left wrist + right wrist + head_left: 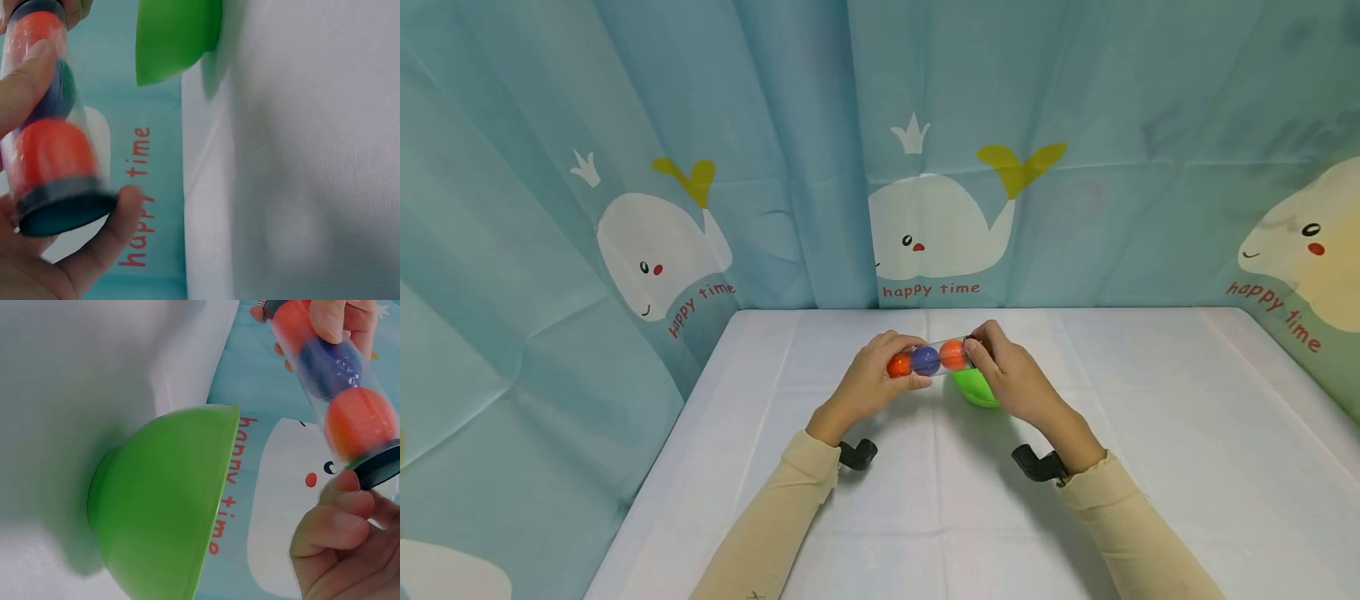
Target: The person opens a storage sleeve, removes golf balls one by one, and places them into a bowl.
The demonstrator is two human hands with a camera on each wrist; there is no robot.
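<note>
Both hands hold a clear tube (pixel 926 360) with a black cap at each end, slightly tilted above the table. Inside sit an orange ball (pixel 360 419), a blue ball (pixel 328 367) and another orange ball (pixel 295 322) in a row. My left hand (pixel 871 379) grips the tube's left end between thumb and fingers. At the right end, my right hand (pixel 1017 379) pinches around the black cap (pixel 378 465). A green bowl (pixel 976 392) stands upright on the table, below the tube and partly covered by the right hand in the head view; its inside is hidden.
A white cloth covers the table (pixel 865 542). Behind and at the sides hangs a blue curtain (pixel 805 167) printed with whales. Each wrist carries a black camera mount (pixel 1037 463) beside the beige sleeve (pixel 1138 525).
</note>
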